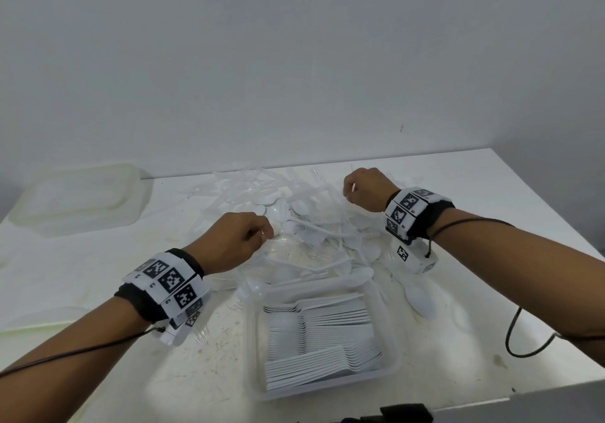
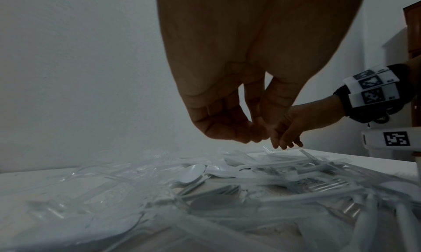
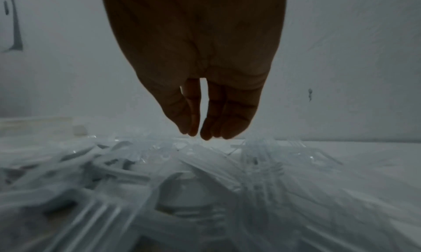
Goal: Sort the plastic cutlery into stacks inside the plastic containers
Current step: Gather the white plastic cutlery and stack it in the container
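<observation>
A: While the head view is showing the white table (image 1: pixel 98 278), loose plastic cutlery (image 1: pixel 304 223) is lying heaped toward its far edge; a clear container (image 1: pixel 389 331) at the near edge is holding sorted rows of white spoons (image 1: pixel 314 341).

B: Left hand (image 1: pixel 234 239) is hovering over the pile's near side, fingers curled; right hand (image 1: pixel 366 190) over the far side.

A: Left wrist view: left hand (image 2: pixel 230 122) is bunching fingertips to thumb; whether anything is pinched, cannot tell.

B: Right wrist view: right hand (image 3: pixel 205 112) is pointing its fingers down, pressed together, just above the cutlery (image 3: pixel 182 166), holding nothing visible.
</observation>
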Demonstrator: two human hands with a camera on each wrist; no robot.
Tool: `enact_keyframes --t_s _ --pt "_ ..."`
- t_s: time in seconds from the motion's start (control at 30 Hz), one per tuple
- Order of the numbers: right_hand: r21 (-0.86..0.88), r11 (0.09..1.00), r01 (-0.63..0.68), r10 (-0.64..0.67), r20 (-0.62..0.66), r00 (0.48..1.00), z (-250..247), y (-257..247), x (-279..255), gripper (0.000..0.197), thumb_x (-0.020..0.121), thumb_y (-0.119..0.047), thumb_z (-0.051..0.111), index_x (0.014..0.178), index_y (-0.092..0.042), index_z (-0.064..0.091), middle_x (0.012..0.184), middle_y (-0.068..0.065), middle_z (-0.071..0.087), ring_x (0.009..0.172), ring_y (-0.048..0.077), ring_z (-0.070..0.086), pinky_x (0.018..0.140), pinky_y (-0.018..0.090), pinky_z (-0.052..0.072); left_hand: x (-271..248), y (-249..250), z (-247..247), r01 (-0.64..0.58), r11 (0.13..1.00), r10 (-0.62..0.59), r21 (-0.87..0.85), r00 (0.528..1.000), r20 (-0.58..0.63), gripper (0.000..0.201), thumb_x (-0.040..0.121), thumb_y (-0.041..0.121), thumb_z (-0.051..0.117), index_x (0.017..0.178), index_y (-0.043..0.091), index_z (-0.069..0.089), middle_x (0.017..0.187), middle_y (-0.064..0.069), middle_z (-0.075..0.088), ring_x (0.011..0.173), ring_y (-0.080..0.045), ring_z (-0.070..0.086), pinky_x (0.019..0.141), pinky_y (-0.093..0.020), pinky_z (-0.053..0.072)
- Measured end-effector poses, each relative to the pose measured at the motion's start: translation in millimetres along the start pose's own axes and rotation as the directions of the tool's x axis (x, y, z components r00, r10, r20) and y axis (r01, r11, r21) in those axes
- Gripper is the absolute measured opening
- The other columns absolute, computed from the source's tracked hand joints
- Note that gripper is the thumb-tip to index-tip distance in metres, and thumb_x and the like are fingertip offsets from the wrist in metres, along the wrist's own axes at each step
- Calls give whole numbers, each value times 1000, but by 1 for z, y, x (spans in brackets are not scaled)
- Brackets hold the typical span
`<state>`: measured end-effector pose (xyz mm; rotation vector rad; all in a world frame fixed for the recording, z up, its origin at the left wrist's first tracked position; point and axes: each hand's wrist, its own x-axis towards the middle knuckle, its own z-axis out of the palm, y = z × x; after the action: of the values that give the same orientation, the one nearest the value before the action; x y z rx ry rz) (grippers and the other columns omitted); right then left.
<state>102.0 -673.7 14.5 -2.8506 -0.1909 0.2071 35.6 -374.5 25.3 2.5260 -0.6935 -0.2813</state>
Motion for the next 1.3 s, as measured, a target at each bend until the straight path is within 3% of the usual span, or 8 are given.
enact_keyframes --t_s 0.07,0.13,0.3,0.57,0.73,0.97,1.13,1.3 --pt "-74 997 -20 20 5 1000 2 8 0 20 87 -7 48 78 -3 65 93 11 68 82 30 62 76 39 54 -3 -3 0 12 1000 -12 -7 1000 -3 17 95 14 52 97 20 67 85 2 65 76 -13 58 69 -24 44" --pt "-120 992 -36 41 39 998 2 12 -3 19 85 -7 49 70 -8 59 90 13 68 79 30 63 72 38 55 -6 -6 1 22 1000 -22 -10 1000 -7 16 95 14 52 97 20 67 85 6 63 76 -8 56 67 -19 42" --pt "-245 967 -76 121 176 977 4 20 -13 9 83 -14 61 90 -16 55 97 6 60 89 26 62 70 32 50 -11 -11 5 39 999 -39 -21 999 -4 17 95 14 52 96 21 68 81 7 61 73 -9 55 65 -16 40" --pt "-118 993 -17 23 55 998 -5 23 -14 10 85 -4 54 82 -3 64 94 11 67 85 28 62 73 37 53 -12 -7 10 22 1000 -22 -18 1000 15 17 95 14 52 98 20 68 83 3 62 68 -10 53 65 -20 42" --pt "-184 983 28 29 301 953 -9 28 -23 15 76 -3 66 73 -15 73 85 4 72 80 20 66 76 33 56 -12 -8 11 25 1000 -25 -16 1000 12 17 95 13 52 98 20 68 83 4 61 66 -7 51 64 -18 39" --pt "-276 961 20 9 104 995 13 31 -31 10 84 -12 59 78 -20 58 91 3 64 79 22 62 64 28 48 -12 -1 12 -4 1000 4 -12 1000 15 18 95 12 52 99 18 68 85 5 63 68 -2 51 63 -15 37" --pt "-388 922 18 15 81 997 17 31 -32 8 88 -15 55 91 -8 57 88 8 59 75 25 59 60 29 44 -12 0 9 -2 1000 2 4 1000 17 18 95 12 51 98 18 68 79 10 58 65 -2 49 62 -15 36" --pt "-471 882 16 39 106 994 16 25 -32 13 90 -17 53 85 -8 44 72 3 41 70 25 51 58 29 39 -11 -1 9 2 1000 -2 8 1000 17 18 94 12 52 98 18 68 77 14 57 65 -3 50 63 -17 37"
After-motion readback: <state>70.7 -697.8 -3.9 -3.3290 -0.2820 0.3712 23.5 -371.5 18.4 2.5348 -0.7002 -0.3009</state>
